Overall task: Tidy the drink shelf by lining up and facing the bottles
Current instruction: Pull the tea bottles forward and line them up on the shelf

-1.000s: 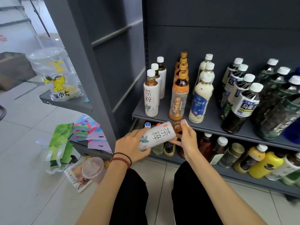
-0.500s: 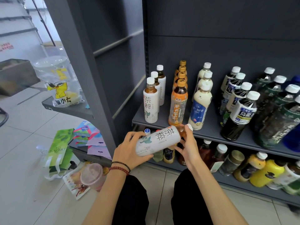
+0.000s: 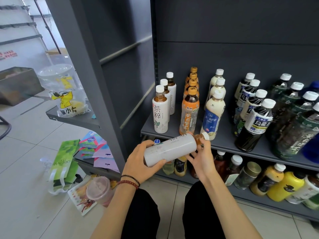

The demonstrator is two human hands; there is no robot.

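Note:
I hold a white-labelled tea bottle [image 3: 170, 149] on its side in front of the grey shelf [image 3: 224, 144], cap pointing right. My left hand [image 3: 141, 161] grips its base end. My right hand [image 3: 200, 157] holds it at the neck, below the white cap. Its label text is turned up and away from me. On the shelf stand rows of bottles: matching white tea bottles [image 3: 160, 111], orange-capped tea bottles [image 3: 189, 109], milky bottles with blue labels [image 3: 214, 114] and dark oolong bottles [image 3: 255, 123].
A lower shelf [image 3: 259, 197] carries more bottles, some yellow [image 3: 284, 185]. A grey upright panel [image 3: 96, 83] stands to the left of the shelf. On the floor at left lie a green tea box [image 3: 63, 163], packets and a plastic cup [image 3: 100, 190]. My knees are below.
The bottle has rolled in my hands, so its printed characters have turned from facing me to facing up and away. Both hands and the bottle rose slightly toward the shelf edge.

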